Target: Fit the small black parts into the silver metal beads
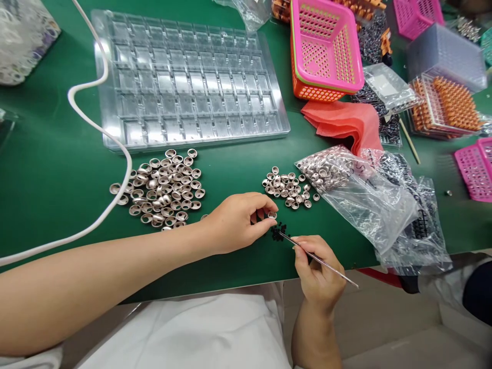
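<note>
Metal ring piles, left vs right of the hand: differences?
The left pile is far bigger and spreads wide below the clear tray; the right pile is small, compact, beside the plastic bag. A white cable skirts the left pile only. Both hold similar silvery rings on green table.

No text, label, brand, number or sign can be read anywhere in the view. The clear bag (357,189) bears faint marks near its upper fold, too blurred to make out as writing.
</note>
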### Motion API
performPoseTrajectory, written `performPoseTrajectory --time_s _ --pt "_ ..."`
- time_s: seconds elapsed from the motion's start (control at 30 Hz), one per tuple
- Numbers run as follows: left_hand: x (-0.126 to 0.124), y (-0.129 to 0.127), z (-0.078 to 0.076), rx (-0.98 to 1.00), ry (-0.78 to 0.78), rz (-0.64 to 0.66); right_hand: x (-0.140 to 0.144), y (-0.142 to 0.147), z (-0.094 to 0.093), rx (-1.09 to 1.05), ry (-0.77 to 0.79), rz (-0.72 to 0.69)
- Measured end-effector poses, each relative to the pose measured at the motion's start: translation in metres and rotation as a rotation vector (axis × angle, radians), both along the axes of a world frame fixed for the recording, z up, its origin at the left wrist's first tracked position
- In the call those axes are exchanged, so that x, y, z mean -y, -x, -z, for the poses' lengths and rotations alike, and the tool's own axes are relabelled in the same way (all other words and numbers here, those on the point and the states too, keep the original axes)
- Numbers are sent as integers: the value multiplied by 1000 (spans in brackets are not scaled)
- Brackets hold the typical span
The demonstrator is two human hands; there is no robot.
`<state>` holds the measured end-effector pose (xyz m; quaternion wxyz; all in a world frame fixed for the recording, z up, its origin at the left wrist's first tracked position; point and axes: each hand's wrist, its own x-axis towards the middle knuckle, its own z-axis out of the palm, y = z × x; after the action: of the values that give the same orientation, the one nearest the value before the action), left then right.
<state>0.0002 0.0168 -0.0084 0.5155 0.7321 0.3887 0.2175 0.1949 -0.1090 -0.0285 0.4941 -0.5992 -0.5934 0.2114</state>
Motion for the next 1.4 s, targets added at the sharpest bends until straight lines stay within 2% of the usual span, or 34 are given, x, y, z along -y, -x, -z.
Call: performPoseTrajectory --time_s 0.8,0.97,1.2,1.27,1.4 --pt "1 0 1 -9 -5 -6 -1 -1 0 36 -9 -8" --pt "3 -1 2 -20 -29 -19 1 0 2 -9 -66 46" --pt "10 -2 1 48 -110 7 2 9 -5 -125 -169 280" --pt "13 -2 0 63 -124 36 2 12 -8 -127 -186 289" --pt "17 -2 0 85 -147 92 3 16 -12 -123 -199 219"
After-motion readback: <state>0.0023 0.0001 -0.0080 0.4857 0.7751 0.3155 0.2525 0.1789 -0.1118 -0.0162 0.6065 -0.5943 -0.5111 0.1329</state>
